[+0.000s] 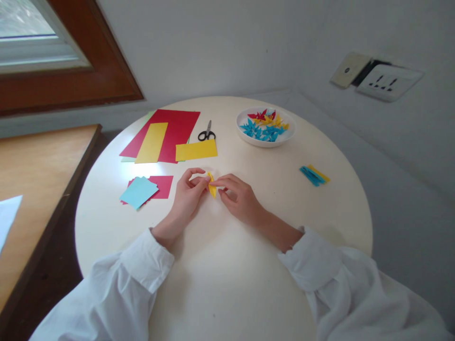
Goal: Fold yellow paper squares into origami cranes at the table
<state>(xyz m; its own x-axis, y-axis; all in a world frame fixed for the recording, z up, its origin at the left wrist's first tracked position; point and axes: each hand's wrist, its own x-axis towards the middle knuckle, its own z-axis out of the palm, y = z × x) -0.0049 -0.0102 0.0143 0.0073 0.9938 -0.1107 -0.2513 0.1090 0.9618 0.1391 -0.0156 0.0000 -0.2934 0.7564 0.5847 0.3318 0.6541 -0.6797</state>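
A small folded yellow paper piece (212, 188) is pinched between both hands over the middle of the round white table (220, 284). My left hand (188, 194) grips it from the left with thumb and fingertips closed. From the right, my right hand (239, 196) pinches it with forefinger and thumb. Both wrists rest on the tabletop, in white sleeves.
Black scissors (207, 133) lie behind the hands. Red sheet (167, 132) and yellow strips (196, 150) lie at back left, light blue and red squares (140, 191) at left. A white dish of folded paper pieces (266, 127) stands at back right, blue and yellow strips (314, 174) at right.
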